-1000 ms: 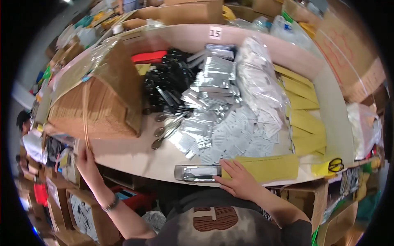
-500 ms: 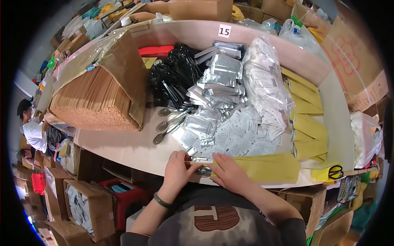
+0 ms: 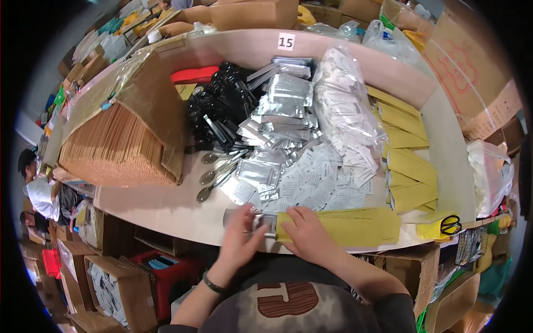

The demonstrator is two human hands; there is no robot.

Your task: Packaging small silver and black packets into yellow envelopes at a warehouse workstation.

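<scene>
A yellow envelope (image 3: 363, 226) lies along the table's front edge. My right hand (image 3: 308, 232) is over its left end, fingers toward the far edge and thumb nearer me, holding it. My left hand (image 3: 241, 236) is just left of that end, its fingers smeared by motion. A flat silvery packet (image 3: 267, 226) shows between the two hands, against the envelope's end. Whether my left fingers grip it cannot be made out. Beyond my hands lie loose printed white slips (image 3: 311, 180), silver foil packets (image 3: 283, 97) and several dark spoons (image 3: 206, 177).
At the left stands an open carton (image 3: 166, 111) packed with brown card edges. Black-handled items (image 3: 222, 105) are heaped beside it. A clear bag of white packets (image 3: 347, 100) and yellow envelopes (image 3: 411, 172) lie right. Black-handled scissors (image 3: 450, 225) rest at the right front edge. A raised rim (image 3: 233, 41) borders the table.
My left hand has shifted slightly and its fingers, earlier together at the envelope's end, are now blurred. More of the silvery packet shows. My right hand stays on the envelope; the view has shifted slightly.
</scene>
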